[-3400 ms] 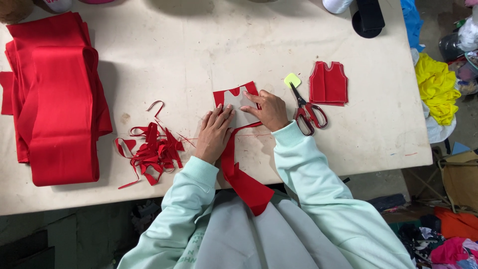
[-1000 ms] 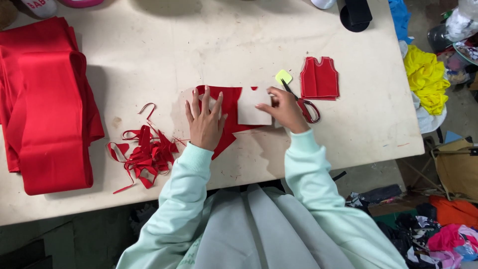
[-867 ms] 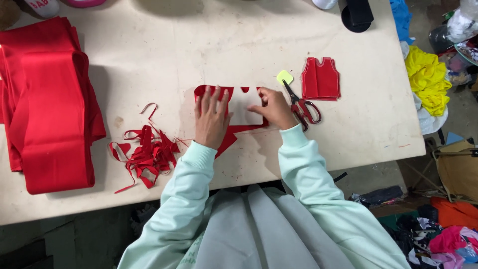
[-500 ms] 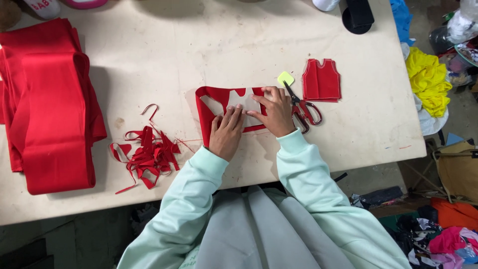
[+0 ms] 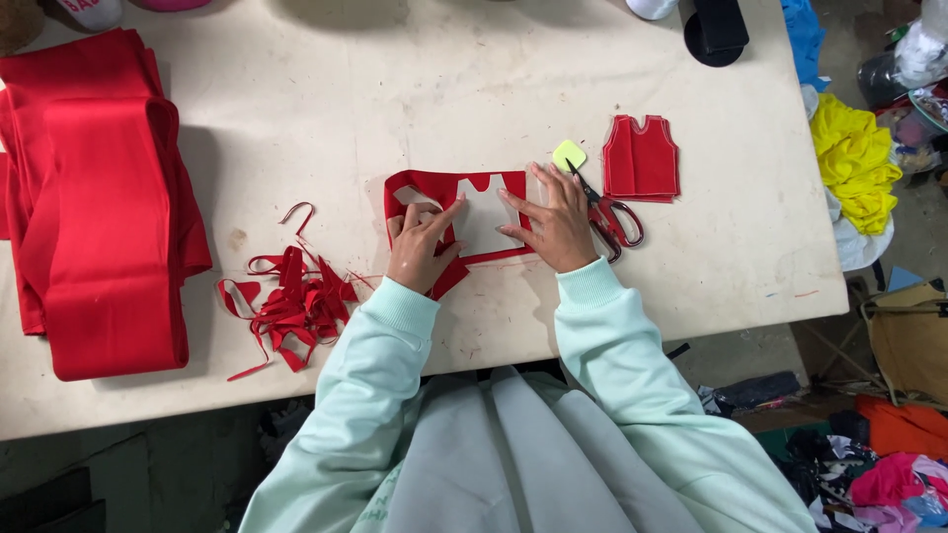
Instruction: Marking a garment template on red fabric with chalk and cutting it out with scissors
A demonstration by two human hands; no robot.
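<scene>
A pale, vest-shaped paper pattern (image 5: 486, 212) is laid flat on a strip of red fabric (image 5: 434, 188) near the middle of the worn beige table (image 5: 395, 89). At three o'clock from the pattern, a small stack of cut red vest pieces (image 5: 642, 160) is seen, squared and lying flat, with a little yellow-green chalk block (image 5: 568, 155) just beside it at its nine o'clock. Red-handled scissors (image 5: 612, 215) are set between the chalk and the right hand, their blades pointed towards eleven o'clock. At nine o'clock from the pattern, a tangle of red offcuts (image 5: 291, 301) is heaped, and further out at nine o'clock a thick folded bolt of red cloth (image 5: 104, 217) is draped along the table edge. A yellow bundle (image 5: 854, 158) is hung off the table at three o'clock. No printed label can be made out on any of these. The left hand (image 5: 420, 252) is spread flat, fingers extended towards one o'clock, with the fingertips pressed on the pattern's left edge and the palm on the red fabric. The right hand (image 5: 553, 222) is likewise opened flat, fingers splayed towards ten o'clock, pressed on the pattern's right edge; nothing is gripped by either. Both forearms are covered by mint-green sleeves (image 5: 612, 336).
</scene>
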